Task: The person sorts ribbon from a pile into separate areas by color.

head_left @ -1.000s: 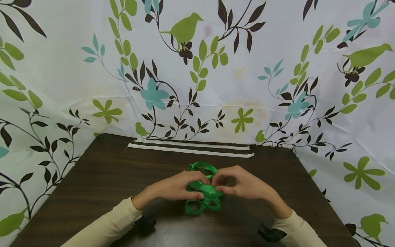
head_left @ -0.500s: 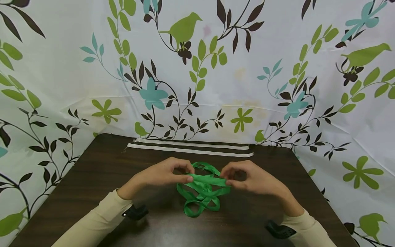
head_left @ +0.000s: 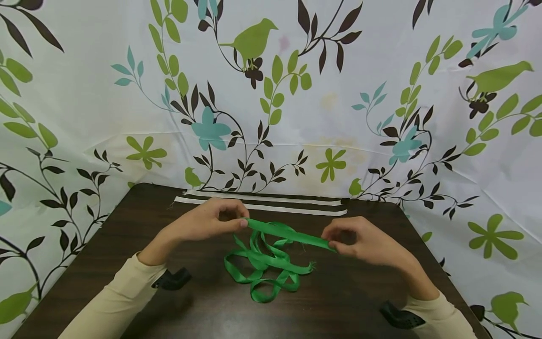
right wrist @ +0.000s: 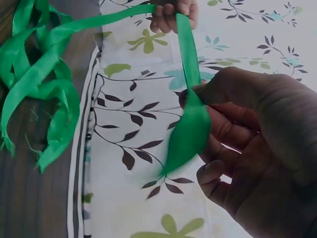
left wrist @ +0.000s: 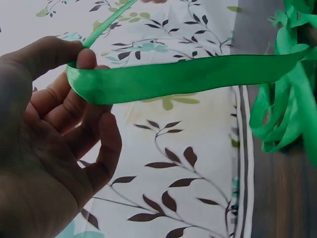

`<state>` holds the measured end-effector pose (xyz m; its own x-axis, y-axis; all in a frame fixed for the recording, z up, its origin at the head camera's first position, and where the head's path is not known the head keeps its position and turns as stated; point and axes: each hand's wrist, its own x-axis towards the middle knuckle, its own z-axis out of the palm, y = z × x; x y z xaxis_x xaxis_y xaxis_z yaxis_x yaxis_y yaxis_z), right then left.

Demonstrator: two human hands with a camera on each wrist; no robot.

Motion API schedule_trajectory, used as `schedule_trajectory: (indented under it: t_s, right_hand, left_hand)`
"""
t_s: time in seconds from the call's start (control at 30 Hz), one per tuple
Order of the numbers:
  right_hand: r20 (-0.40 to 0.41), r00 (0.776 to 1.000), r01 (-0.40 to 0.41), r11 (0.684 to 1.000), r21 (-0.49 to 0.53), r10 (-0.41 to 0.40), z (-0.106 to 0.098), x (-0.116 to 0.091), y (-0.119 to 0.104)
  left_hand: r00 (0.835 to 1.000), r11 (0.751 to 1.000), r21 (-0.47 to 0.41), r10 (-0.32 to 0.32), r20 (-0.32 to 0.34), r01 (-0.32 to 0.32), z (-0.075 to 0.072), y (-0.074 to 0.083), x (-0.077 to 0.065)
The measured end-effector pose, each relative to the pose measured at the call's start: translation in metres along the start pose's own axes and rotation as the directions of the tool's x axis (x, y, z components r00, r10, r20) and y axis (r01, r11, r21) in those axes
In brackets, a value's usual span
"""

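Observation:
A stretch of green ribbon (head_left: 288, 231) runs between my two hands, slanting down toward the right in the head view. My left hand (head_left: 209, 219) pinches it between thumb and index finger; in the left wrist view the ribbon (left wrist: 173, 79) folds around that fingertip, with the other fingers loosely bent. My right hand (head_left: 366, 242) pinches it near a loose end, and in the right wrist view a short tail of ribbon (right wrist: 188, 136) hangs below the thumb. Under the held stretch, more looped ribbon (head_left: 260, 259) lies piled on the dark wooden table, with frayed ends showing.
Two white strips (head_left: 271, 207) lie parallel along the far edge of the table (head_left: 169, 310). Behind it hangs a white curtain (head_left: 296, 155) printed with birds, leaves and flowers. A black wrist device (head_left: 171, 279) sits at the left cuff, another (head_left: 401, 316) at the right.
Both hands have drawn apart, left hand up and leftward, right hand to the right, with a stretch of ribbon now spread between them. The pile has loosened and spread leftward.

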<state>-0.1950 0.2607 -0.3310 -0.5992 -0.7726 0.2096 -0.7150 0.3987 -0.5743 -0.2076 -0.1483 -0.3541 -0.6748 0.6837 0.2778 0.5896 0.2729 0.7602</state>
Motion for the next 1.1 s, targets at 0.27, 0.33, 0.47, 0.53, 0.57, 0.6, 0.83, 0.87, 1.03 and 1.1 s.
schedule_trajectory:
  t_s: [0.27,0.33,0.47,0.53,0.57,0.6,0.83,0.87,1.03,1.1]
  right_hand:
    - [-0.084,0.996,-0.035,0.999,-0.018,0.033,-0.021,-0.009,-0.006]
    - [-0.103,0.994,-0.050,0.998,-0.036,0.046,-0.026,-0.012,-0.006]
    - [-0.133,0.987,-0.089,0.996,-0.021,0.085,-0.035,-0.017,-0.002]
    - [-0.141,0.985,-0.098,0.995,0.019,0.099,-0.039,-0.021,0.000]
    - [-0.145,0.983,-0.104,0.994,0.041,0.108,-0.041,-0.023,0.002]
    - [-0.152,0.982,-0.108,0.993,0.050,0.115,-0.043,-0.026,0.003]
    - [-0.234,0.948,-0.214,0.976,0.027,0.214,-0.060,-0.047,0.017]
    - [-0.248,0.941,-0.235,0.972,0.016,0.232,-0.062,-0.050,0.019]
    - [-0.274,0.914,-0.307,0.952,0.013,0.298,-0.069,-0.062,0.033]
    - [-0.283,0.903,-0.332,0.943,0.022,0.325,-0.070,-0.066,0.039]
  left_hand:
    - [0.999,0.954,0.300,-0.012,-0.053,0.027,0.000,0.000,-0.002]
    - [0.997,0.919,0.391,-0.023,-0.069,0.048,0.001,-0.001,-0.002]
    - [0.992,0.875,0.472,-0.064,-0.111,0.109,-0.002,-0.005,-0.007]
    - [0.988,0.860,0.491,-0.088,-0.126,0.139,-0.006,-0.007,-0.011]
    - [0.986,0.853,0.499,-0.099,-0.133,0.153,-0.008,-0.008,-0.013]
    - [0.984,0.847,0.506,-0.110,-0.138,0.166,-0.010,-0.008,-0.016]
    - [0.968,0.827,0.506,-0.179,-0.174,0.244,-0.032,-0.011,-0.038]
    - [0.966,0.822,0.510,-0.183,-0.184,0.252,-0.036,-0.011,-0.041]
    - [0.958,0.807,0.521,-0.197,-0.206,0.278,-0.053,-0.015,-0.055]
    - [0.958,0.810,0.516,-0.198,-0.209,0.280,-0.060,-0.017,-0.061]
